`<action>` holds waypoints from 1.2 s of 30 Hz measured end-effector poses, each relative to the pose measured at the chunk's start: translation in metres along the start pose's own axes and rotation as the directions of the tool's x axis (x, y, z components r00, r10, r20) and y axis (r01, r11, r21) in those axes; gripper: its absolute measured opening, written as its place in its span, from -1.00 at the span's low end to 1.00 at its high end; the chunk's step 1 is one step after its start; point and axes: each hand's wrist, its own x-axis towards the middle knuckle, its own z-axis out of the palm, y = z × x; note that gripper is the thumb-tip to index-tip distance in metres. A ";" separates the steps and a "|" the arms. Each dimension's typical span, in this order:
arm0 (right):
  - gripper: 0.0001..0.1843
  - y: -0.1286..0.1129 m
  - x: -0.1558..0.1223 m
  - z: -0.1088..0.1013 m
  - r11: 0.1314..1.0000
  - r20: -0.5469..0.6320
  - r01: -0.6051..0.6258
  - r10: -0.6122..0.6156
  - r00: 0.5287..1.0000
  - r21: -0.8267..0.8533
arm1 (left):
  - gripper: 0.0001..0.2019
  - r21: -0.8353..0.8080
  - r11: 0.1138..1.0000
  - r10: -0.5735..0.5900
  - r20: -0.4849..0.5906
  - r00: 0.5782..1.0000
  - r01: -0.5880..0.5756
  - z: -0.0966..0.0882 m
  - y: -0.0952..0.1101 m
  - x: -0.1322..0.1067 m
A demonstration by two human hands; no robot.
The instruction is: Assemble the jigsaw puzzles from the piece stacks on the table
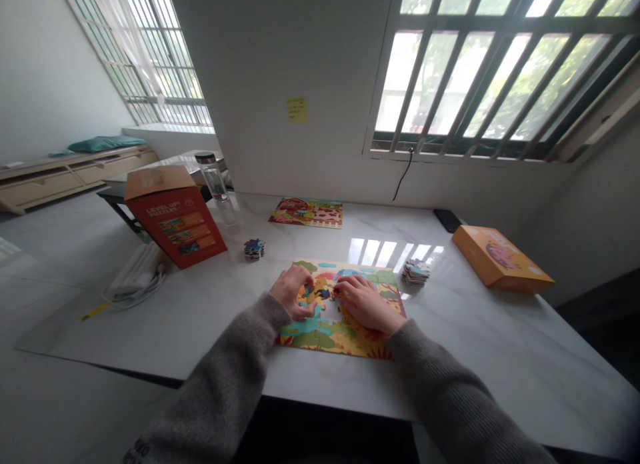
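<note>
Both my hands sit over a partly assembled jigsaw puzzle (320,334) with a bright cartoon landscape, lying on the white marble table (475,364). My left hand (291,292) is curled on the puzzle's left middle, its fingertips among loose pieces. My right hand (365,304) rests on the right half, its fingertips pointing left at small pieces near the middle. Whether either hand grips a piece is hidden by the fingers. Grey knit sleeves cover both forearms. A finished puzzle (306,213) lies farther back, and small stacks of pieces (254,249) (415,272) stand on either side.
A red puzzle box (175,214) stands at the left, with a clear water bottle (215,183) behind it. An orange box (500,259) lies at the right. A white packet (135,271) with cords and a yellow pencil (95,311) lie by the table's left edge.
</note>
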 end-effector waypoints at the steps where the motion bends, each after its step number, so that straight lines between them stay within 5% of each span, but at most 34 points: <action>1: -0.71 0.000 0.000 0.000 1.000 -0.002 -0.002 0.002 1.000 0.001 | -0.71 -0.024 0.999 0.039 -0.004 0.999 -0.039 0.003 0.006 0.001; 7: -0.73 0.003 0.001 0.002 0.998 -0.044 0.003 0.000 0.999 0.057 | -0.71 -0.004 0.998 0.060 -0.042 0.997 -0.060 0.015 0.021 0.004; 10: -0.61 0.001 0.002 0.000 0.985 -0.156 -0.080 0.104 0.982 0.155 | -0.70 0.023 0.999 0.029 -0.068 0.997 -0.027 0.014 0.021 0.004; 14: -0.69 -0.009 0.005 -0.001 0.853 -0.130 -0.158 0.253 0.959 0.498 | -0.72 0.040 0.999 -0.007 -0.115 0.993 0.011 0.017 0.021 0.005; 18: -0.69 -0.015 0.008 0.004 0.736 -0.101 -0.131 0.262 0.960 0.664 | -0.71 0.040 0.999 0.010 -0.141 0.990 -0.004 0.026 0.022 0.005; 21: -0.73 -0.011 0.010 0.007 0.722 -0.155 -0.089 0.265 0.952 0.686 | -0.66 0.014 0.999 0.050 -0.093 0.994 -0.049 0.029 0.022 0.005; 27: -0.79 0.001 0.008 0.004 0.765 -0.186 -0.087 0.263 0.947 0.638 | -0.23 -0.073 0.988 0.136 -0.014 0.991 -0.137 0.022 0.018 0.002; 36: -0.80 -0.008 0.008 0.003 0.745 -0.193 -0.086 0.280 0.940 0.661 | -0.34 -0.045 0.995 0.092 -0.001 0.996 -0.091 0.030 0.009 0.001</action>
